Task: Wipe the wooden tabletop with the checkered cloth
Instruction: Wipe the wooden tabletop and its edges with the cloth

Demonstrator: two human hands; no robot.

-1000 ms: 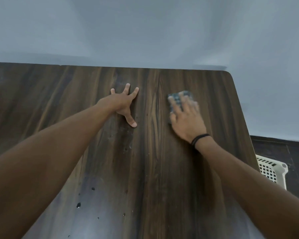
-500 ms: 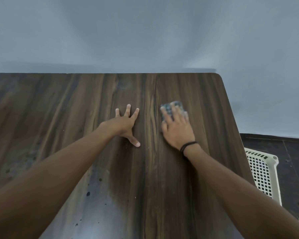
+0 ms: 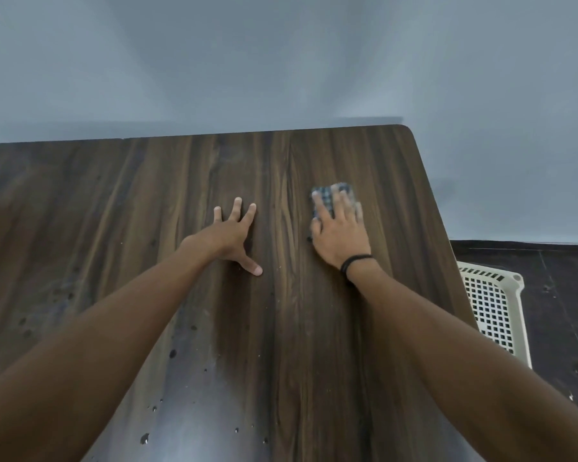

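Two flat palms on the dark wooden tabletop [image 3: 114, 211]: right grip [image 3: 342, 233], fingers straight, presses the small folded blue checkered cloth [image 3: 327, 195] toward the far right corner; left grip [image 3: 229, 238] splayed, empty. Cloth looks soft and light, likely to bunch; press its middle.

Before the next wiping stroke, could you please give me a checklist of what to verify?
1. The checkered cloth lies under the straight fingers of the right hand: ok.
2. The left hand rests spread on the wooden tabletop, apart from the cloth: ok.
3. The cloth sits inside the tabletop's right edge, not overhanging: ok.
4. The dark spots toward the near end of the tabletop are unwiped: not ok.
5. The perforated plastic basket on the floor stands apart from the right arm: ok.
6. Whether the cloth is damp or soiled: cannot tell.
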